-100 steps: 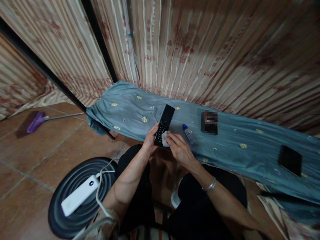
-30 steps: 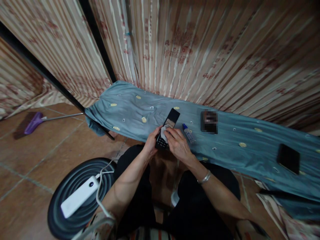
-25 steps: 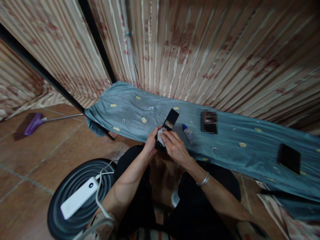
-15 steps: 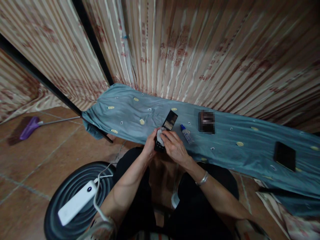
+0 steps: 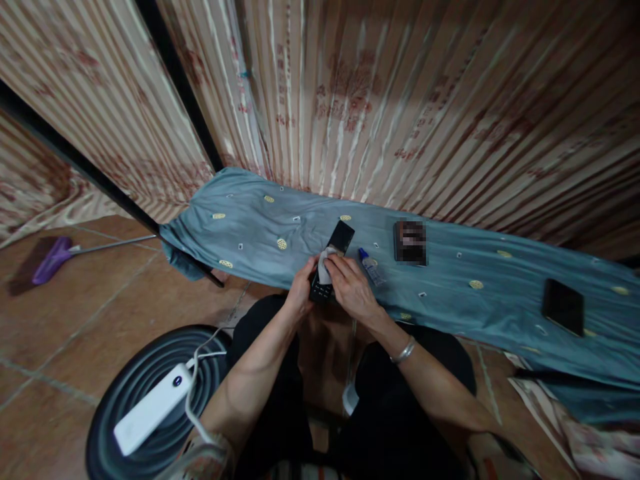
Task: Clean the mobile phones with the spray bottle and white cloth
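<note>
My left hand grips the lower half of a dark flip phone, which is unfolded with its upper half pointing away from me. Part of its keypad shows below a pale grey cloth. My right hand pinches that cloth and presses it on the phone near the hinge. Just right of the right hand, a small clear bottle with a blue cap lies on the blue-green sheet.
Farther right on the sheet are a dark, pixelated box-like item and a black phone-like slab. A white power bank with a cable rests on a round black stool. A purple broom lies at left, near a black pole.
My right hand has slid the cloth up the phone toward the hinge, so more of the keypad shows. The view has shifted slightly.
</note>
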Motion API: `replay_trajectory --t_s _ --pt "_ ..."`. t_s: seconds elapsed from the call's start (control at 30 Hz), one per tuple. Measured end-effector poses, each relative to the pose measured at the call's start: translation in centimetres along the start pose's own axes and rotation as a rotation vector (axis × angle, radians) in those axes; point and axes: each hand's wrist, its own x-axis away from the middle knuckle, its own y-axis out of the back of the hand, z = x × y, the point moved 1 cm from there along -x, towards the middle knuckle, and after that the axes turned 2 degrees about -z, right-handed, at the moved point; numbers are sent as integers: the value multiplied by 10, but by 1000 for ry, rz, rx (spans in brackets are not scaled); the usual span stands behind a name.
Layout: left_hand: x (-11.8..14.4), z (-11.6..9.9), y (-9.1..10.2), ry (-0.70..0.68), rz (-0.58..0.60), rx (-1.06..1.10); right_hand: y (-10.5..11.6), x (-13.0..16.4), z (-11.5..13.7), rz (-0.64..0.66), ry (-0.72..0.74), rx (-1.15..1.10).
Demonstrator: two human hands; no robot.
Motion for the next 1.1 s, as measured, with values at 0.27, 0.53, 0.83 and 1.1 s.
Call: replay_trajectory --t_s 0.27,0.53,0.83,1.1 --pt "2 -7 2 -5 -46 -28 6 9 -9 24 -16 40" --pt "-4 -4 2 46 -56 44 8 16 1 18 -14 18" --pt "-8 1 2 21 -43 -16 1 20 22 43 124 -11" --pt "-6 16 5 -88 71 -149 0 4 -17 55 2 125"
